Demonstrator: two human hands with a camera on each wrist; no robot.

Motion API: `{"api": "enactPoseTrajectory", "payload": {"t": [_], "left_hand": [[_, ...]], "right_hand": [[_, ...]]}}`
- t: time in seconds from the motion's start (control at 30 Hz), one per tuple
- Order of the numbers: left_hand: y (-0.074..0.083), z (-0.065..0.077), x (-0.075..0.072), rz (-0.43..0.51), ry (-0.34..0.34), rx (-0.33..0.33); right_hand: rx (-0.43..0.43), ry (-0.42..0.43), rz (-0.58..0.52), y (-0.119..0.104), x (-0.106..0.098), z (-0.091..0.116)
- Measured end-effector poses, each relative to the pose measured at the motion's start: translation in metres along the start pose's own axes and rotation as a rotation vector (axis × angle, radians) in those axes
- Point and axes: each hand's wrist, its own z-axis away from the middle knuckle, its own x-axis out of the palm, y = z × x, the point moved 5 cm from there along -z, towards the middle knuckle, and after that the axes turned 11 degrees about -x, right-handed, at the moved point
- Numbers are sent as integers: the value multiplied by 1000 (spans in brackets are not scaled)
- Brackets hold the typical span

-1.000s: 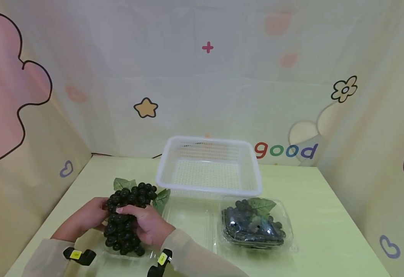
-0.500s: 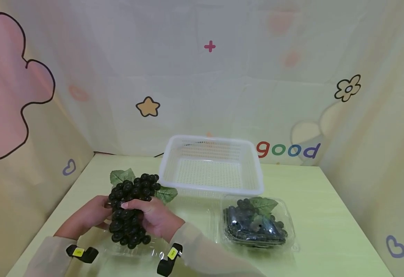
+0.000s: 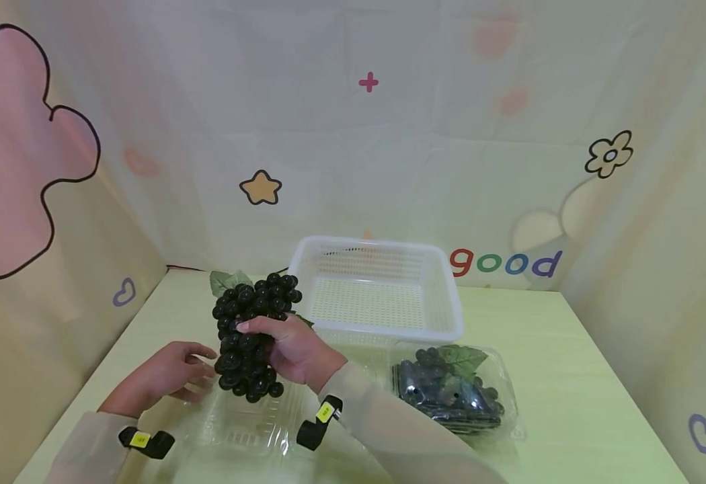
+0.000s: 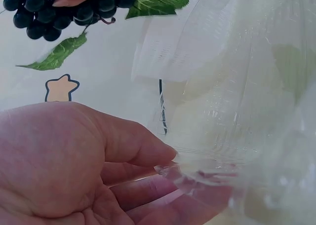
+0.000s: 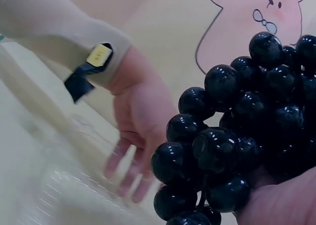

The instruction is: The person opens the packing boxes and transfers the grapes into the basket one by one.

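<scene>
In the head view my right hand (image 3: pixel 304 349) grips a bunch of dark grapes (image 3: pixel 247 363), thumb across the front, with green leaves (image 3: pixel 226 281) sticking out at the top. The bunch hangs over an open clear plastic clamshell box (image 3: pixel 244 420) on the table. My left hand (image 3: pixel 174 373) is at the left edge of that box. The left wrist view shows its thumb (image 4: pixel 143 143) on the near side of the plastic rim and the fingers behind it, seen through the plastic. Up close in the right wrist view, the grapes (image 5: pixel 222 151) are round and glossy.
A white perforated basket (image 3: pixel 450 312) stands at the back middle. At the right sits a closed clear clamshell box (image 3: pixel 507 396) with dark grapes and a leaf inside. A printed curtain (image 3: pixel 419 134) rises behind the pale table (image 3: pixel 583 376).
My right hand has lifted the grapes up and to the right, away from my left hand. My left hand has left the grapes and stays by the box's left edge.
</scene>
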Motion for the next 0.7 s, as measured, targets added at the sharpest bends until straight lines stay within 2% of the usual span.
{"api": "enactPoseTrajectory", "payload": {"t": [0.4, 0.7], "left_hand": [[0, 1, 0, 7, 0, -25], [3, 3, 2, 10, -3, 6]], "right_hand": [[-60, 10, 41, -48, -21, -12], [-79, 104, 43, -71, -57, -33]]}}
